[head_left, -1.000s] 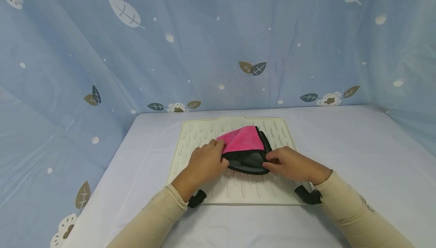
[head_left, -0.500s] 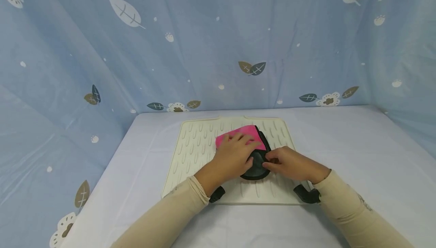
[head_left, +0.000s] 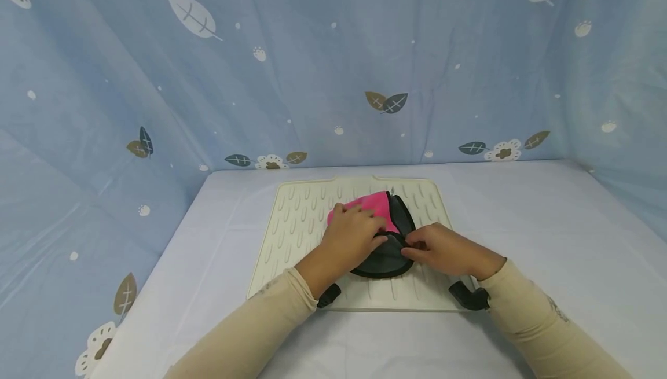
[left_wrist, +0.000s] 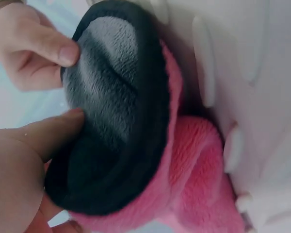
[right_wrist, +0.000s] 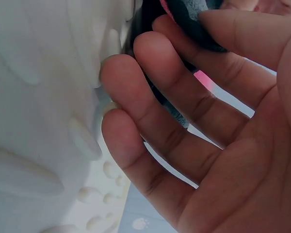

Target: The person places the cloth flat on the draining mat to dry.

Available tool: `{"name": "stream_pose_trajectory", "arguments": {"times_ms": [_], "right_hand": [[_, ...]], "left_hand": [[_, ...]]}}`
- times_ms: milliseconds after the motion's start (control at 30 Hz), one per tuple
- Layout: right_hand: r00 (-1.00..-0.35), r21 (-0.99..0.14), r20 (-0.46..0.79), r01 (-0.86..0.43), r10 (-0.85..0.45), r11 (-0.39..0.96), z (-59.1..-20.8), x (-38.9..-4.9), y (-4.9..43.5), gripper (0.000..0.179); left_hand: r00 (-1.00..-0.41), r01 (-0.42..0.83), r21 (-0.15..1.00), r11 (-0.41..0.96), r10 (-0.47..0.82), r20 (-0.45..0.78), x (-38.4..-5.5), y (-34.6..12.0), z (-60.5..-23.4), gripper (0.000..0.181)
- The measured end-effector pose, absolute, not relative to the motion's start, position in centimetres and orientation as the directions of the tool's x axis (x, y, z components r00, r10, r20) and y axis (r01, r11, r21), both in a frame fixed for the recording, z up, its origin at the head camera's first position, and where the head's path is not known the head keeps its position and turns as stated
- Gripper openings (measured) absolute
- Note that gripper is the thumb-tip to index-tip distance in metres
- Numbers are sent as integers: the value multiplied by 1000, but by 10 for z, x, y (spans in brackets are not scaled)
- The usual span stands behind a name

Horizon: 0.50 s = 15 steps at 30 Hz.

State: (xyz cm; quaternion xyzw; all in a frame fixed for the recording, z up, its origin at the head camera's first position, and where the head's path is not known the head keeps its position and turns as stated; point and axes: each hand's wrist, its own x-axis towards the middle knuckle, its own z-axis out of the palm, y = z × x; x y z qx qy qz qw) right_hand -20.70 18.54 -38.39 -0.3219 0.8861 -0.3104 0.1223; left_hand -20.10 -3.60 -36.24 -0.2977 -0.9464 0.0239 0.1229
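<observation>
A fluffy cloth, pink on one side and grey on the other with a black edging, lies folded on a cream ribbed mat. My left hand is over its left part, fingers across the pink side and thumb at the grey fold. In the left wrist view, the cloth bulges into an open fold between that thumb and the fingers behind it. My right hand pinches the black edge on the right between thumb and index finger. Its other fingers are loosely bent beside the mat in the right wrist view.
The mat rests on a white-covered table. A blue leaf-patterned curtain hangs behind and at both sides. Black wrist pieces show below the hands, near the mat's front edge.
My left hand has moved right from the cloth's left corner onto its pink side, then slightly back left. The grey fold has shifted and more black edging shows. The right hand stays put.
</observation>
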Motion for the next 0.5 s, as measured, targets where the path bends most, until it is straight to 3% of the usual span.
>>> {"name": "stream_pose_trajectory", "arguments": {"times_ms": [300,500], "right_hand": [[-752,-624,2,-516,-660,587,-384,-206,186,40],[-763,-612,13,-517,-646,598,-381,-206,188,43]], "left_hand": [[-768,549,41,835,484,420,-202,-62,-359,8],[-803,516,193,834,393,447,-200,-87,-354,10]]}}
